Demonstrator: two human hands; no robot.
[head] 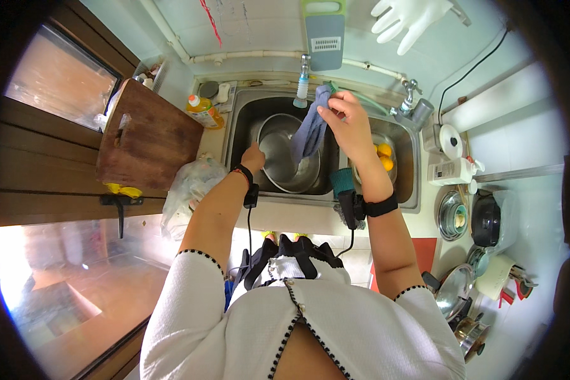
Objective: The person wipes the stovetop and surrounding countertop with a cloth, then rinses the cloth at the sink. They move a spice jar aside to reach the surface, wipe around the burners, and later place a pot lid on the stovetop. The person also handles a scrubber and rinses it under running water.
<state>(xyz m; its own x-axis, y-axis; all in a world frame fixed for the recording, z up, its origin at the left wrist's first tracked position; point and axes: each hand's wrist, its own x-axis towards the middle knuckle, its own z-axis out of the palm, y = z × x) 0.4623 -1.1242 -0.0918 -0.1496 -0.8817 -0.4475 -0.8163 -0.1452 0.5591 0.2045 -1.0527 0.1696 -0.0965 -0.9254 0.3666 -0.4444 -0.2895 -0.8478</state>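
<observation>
A large stainless steel pot (279,147) sits in the left basin (245,114) of a double sink, and its inside faces up. My left hand (253,157) grips its rim on the left side. In the fingers of my right hand (349,121) hangs a blue-grey cloth (312,130), over the pot's right part. The cloth's lower end reaches down across the pot's opening; whether it touches the metal I cannot tell. Just behind the cloth is a tap (304,78) with a flexible nozzle, pointing down.
Several orange fruits (385,151) lie in the right basin, partly behind my right forearm. A teal cloth (343,181) is at the sink's front edge. To the left are a detergent bottle (205,113), a plastic bag (197,183) and a wooden cutting board (152,137). Another tap (410,92) stands right.
</observation>
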